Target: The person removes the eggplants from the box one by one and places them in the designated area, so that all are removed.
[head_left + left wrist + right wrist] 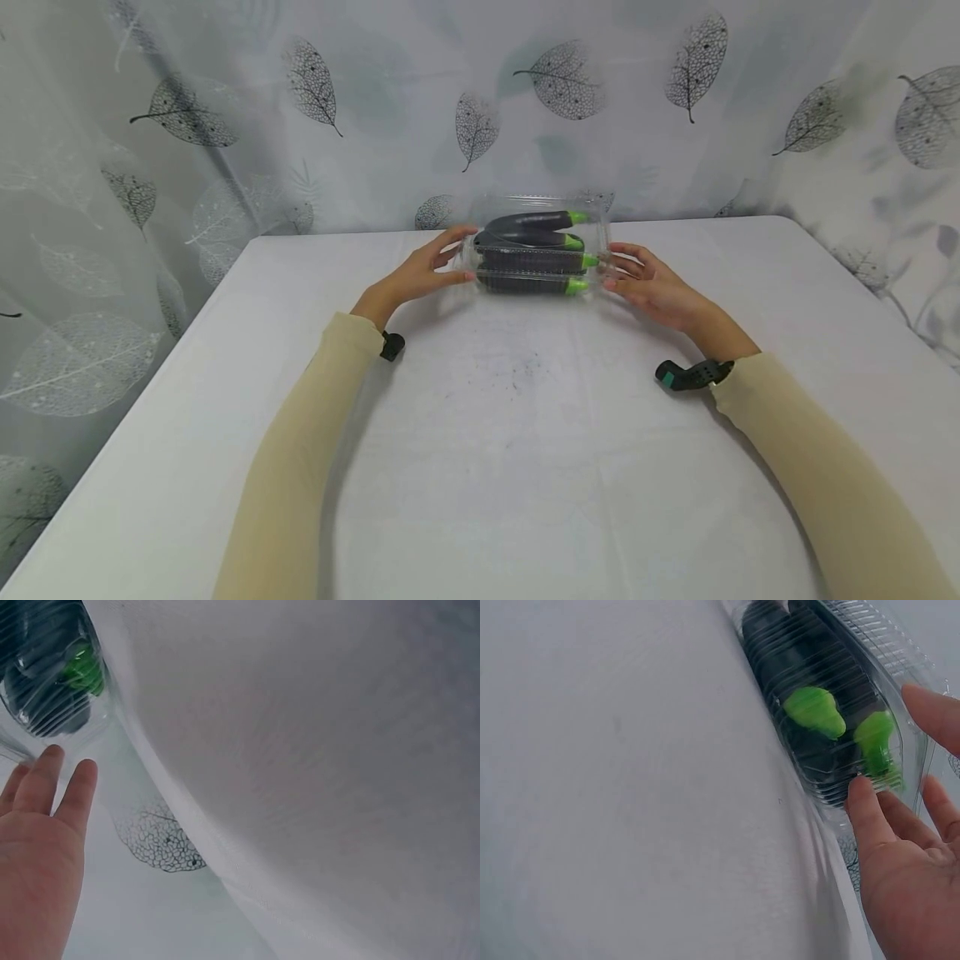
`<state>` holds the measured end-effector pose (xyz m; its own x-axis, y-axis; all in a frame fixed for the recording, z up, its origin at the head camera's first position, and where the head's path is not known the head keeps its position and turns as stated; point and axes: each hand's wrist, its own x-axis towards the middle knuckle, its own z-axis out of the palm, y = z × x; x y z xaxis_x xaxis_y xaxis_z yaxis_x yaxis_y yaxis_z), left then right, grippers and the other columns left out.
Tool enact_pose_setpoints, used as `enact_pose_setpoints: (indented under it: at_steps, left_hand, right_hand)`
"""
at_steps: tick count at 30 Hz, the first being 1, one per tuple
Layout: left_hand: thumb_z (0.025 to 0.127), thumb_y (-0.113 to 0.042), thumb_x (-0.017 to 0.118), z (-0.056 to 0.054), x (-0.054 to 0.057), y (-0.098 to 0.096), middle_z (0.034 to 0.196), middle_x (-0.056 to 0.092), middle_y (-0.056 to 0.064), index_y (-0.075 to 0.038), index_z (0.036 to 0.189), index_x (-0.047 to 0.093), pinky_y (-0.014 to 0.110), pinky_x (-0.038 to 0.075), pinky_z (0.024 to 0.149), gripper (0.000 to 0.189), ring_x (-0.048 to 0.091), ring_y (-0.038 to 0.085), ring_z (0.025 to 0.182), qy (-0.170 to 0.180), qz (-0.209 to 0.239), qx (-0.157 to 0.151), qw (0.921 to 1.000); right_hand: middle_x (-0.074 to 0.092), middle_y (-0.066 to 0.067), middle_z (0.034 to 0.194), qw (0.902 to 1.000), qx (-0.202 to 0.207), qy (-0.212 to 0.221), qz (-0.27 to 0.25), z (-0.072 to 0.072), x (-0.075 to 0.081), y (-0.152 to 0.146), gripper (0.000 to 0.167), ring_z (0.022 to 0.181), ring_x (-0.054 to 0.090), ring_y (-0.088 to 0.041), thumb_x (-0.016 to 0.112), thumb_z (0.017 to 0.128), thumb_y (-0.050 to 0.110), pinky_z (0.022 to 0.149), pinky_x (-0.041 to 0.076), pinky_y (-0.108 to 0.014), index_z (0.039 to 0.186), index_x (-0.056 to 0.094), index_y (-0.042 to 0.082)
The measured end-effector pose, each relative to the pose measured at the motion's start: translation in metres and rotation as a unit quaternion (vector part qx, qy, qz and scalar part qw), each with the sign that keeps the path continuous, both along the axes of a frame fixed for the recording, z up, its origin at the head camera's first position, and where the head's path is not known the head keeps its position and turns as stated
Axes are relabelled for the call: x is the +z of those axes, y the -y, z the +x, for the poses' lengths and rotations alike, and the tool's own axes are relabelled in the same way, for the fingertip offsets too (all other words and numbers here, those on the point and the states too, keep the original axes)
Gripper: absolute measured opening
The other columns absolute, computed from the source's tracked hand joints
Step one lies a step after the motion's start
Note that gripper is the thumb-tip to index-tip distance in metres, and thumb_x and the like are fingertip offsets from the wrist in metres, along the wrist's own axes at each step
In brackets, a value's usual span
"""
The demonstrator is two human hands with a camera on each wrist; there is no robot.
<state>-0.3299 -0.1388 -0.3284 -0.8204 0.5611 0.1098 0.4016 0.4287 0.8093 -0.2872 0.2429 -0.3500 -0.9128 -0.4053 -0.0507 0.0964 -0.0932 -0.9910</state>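
Observation:
A clear ribbed plastic clamshell box (536,202) lies at the far edge of the table. Inside it, side by side, are several long dark eggplants (525,286) with bright green stem ends pointing right. My left hand (408,279) is at the box's left end, thumb at the front corner and fingers toward the back, palm apart from it. At the opposite end my right hand (660,292) has its spread fingertips against the plastic. In the right wrist view, those fingers reach the end wall near two green stems (815,712). Extended fingers touch the box's end in the left wrist view.
A white cloth covers the table (517,467), with faint dark marks near its middle. Behind and to both sides hangs a leaf-patterned curtain (375,142), close behind the box. Dark straps (693,375) circle both wrists below beige sleeves.

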Motion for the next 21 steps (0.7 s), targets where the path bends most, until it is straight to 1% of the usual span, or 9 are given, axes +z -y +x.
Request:
enact_pose_setpoints:
  at_steps: [2,4,7,9,10,13,15,17,21]
  left_hand:
    - [0.093,-0.020,0.069,-0.001,-0.001,0.000,0.160,0.021,-0.001,-0.021,0.154,0.028,0.037,0.025,0.116,0.074,0.026,0.021,0.146,-0.003,0.002,-0.001,1.0000]
    - [0.093,-0.019,0.069,-0.001,-0.001,-0.001,0.160,0.023,-0.002,-0.021,0.153,0.029,0.037,0.025,0.116,0.073,0.028,0.021,0.146,-0.004,0.004,0.000,1.0000]
    - [0.092,-0.019,0.070,-0.002,-0.002,-0.001,0.159,0.024,-0.002,-0.021,0.153,0.030,0.037,0.025,0.116,0.072,0.029,0.022,0.145,-0.007,0.004,0.001,1.0000]
    - [0.092,-0.020,0.070,-0.002,-0.003,-0.001,0.159,0.025,-0.002,-0.020,0.152,0.030,0.037,0.026,0.116,0.073,0.029,0.022,0.145,-0.009,0.002,0.001,1.0000]
    - [0.092,-0.020,0.070,-0.002,-0.003,-0.001,0.159,0.025,-0.002,-0.020,0.152,0.030,0.037,0.026,0.116,0.073,0.029,0.022,0.145,-0.010,0.000,0.002,1.0000]
    - [0.092,-0.020,0.070,-0.001,-0.002,-0.001,0.159,0.025,-0.002,-0.021,0.152,0.030,0.037,0.027,0.115,0.073,0.029,0.022,0.145,-0.009,-0.005,0.006,0.9999]
    - [0.092,-0.021,0.070,-0.001,-0.002,0.000,0.159,0.024,-0.003,-0.022,0.152,0.031,0.037,0.027,0.115,0.072,0.029,0.022,0.145,-0.008,-0.008,0.008,0.9999]
    - [0.092,-0.020,0.070,-0.001,-0.002,-0.001,0.159,0.023,-0.002,-0.023,0.152,0.031,0.036,0.028,0.115,0.072,0.029,0.022,0.145,-0.007,-0.009,0.009,0.9999]
    - [0.093,-0.018,0.069,-0.001,-0.002,-0.002,0.160,0.021,0.000,-0.023,0.152,0.030,0.036,0.028,0.115,0.071,0.028,0.023,0.146,-0.004,-0.005,0.007,1.0000]
  right_hand:
    - [0.020,-0.010,0.156,1.0000,-0.002,0.003,-0.003,0.001,-0.001,0.000,0.052,0.135,0.032,-0.016,0.055,0.097,-0.001,0.093,0.044,-0.017,0.138,0.032,0.020]
    - [0.019,-0.012,0.156,1.0000,0.001,-0.005,0.003,0.001,-0.001,-0.001,0.055,0.136,0.032,-0.018,0.055,0.097,0.000,0.093,0.043,-0.017,0.140,0.030,0.024]
    - [0.019,-0.016,0.158,0.9981,0.007,-0.041,0.046,0.000,-0.001,-0.001,0.071,0.140,0.030,-0.025,0.055,0.098,0.000,0.094,0.044,-0.019,0.150,0.019,0.032]
    - [0.017,-0.019,0.159,0.9932,0.018,-0.073,0.089,0.000,0.001,-0.002,0.081,0.143,0.026,-0.031,0.056,0.098,0.002,0.100,0.042,-0.026,0.154,0.011,0.038]
    - [0.016,-0.019,0.159,0.9894,0.021,-0.087,0.114,-0.001,0.003,-0.002,0.082,0.144,0.025,-0.033,0.056,0.098,0.003,0.103,0.040,-0.031,0.155,0.009,0.040]
    - [0.013,-0.013,0.160,0.9753,0.037,-0.123,0.180,-0.002,0.007,-0.002,0.079,0.145,0.021,-0.033,0.059,0.098,0.010,0.110,0.031,-0.049,0.155,0.014,0.041]
    - [0.013,-0.008,0.161,0.9682,0.042,-0.135,0.206,-0.003,0.009,-0.001,0.074,0.146,0.020,-0.031,0.060,0.098,0.014,0.111,0.024,-0.057,0.154,0.020,0.039]
    - [0.013,-0.003,0.161,0.9640,0.043,-0.142,0.221,-0.003,0.011,0.000,0.069,0.147,0.018,-0.029,0.061,0.098,0.015,0.112,0.021,-0.059,0.152,0.025,0.036]
    - [0.012,0.002,0.159,0.9637,0.047,-0.142,0.221,-0.003,0.012,0.001,0.062,0.146,0.016,-0.029,0.060,0.098,0.014,0.112,0.018,-0.059,0.149,0.028,0.030]
